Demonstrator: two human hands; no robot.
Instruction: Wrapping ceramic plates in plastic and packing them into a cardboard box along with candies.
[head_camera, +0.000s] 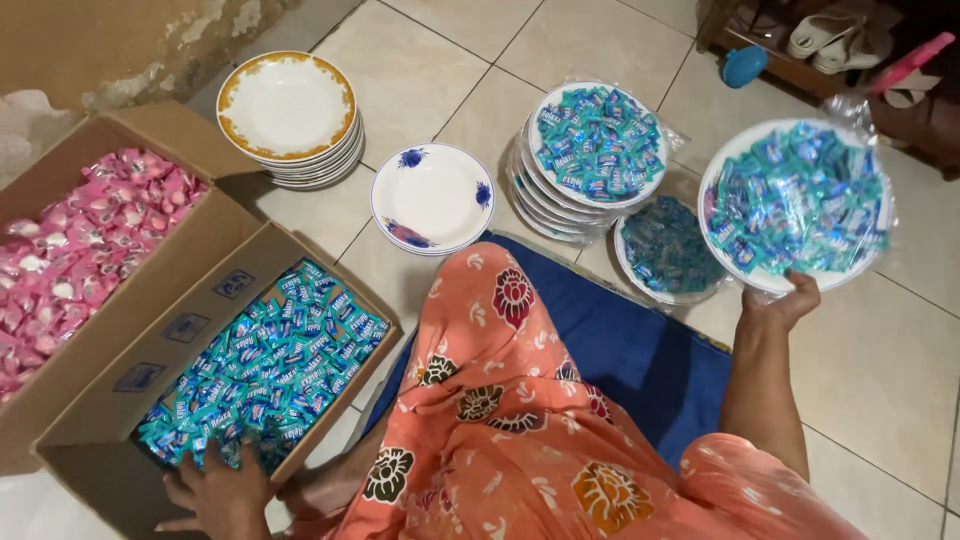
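A white plate (795, 205) heaped with teal-wrapped sweets under clear film is held up by the right hand (785, 300), whose grip is closed on the near rim from below, the fingers curled under the edge. The plate is carried level above the tiled floor (900, 330). Just beside it to the left, a second filled plate (668, 250) is lying on the floor, and beyond that a stack of plates (590, 150) is topped with the same teal sweets. An empty plate with blue flowers (432, 198) and a stack of gold-rimmed plates (290, 115) are set further left.

The left hand (215, 490) is laid at the near edge of a cardboard box (150, 370) filled with teal sweets; its fingers are spread among the wrappers, and whether anything is gripped cannot quite be told. A second box (60, 240) of pink sweets is placed behind it. An orange flowered garment (510, 420) and a blue mat (640, 350) are seen between the hands.
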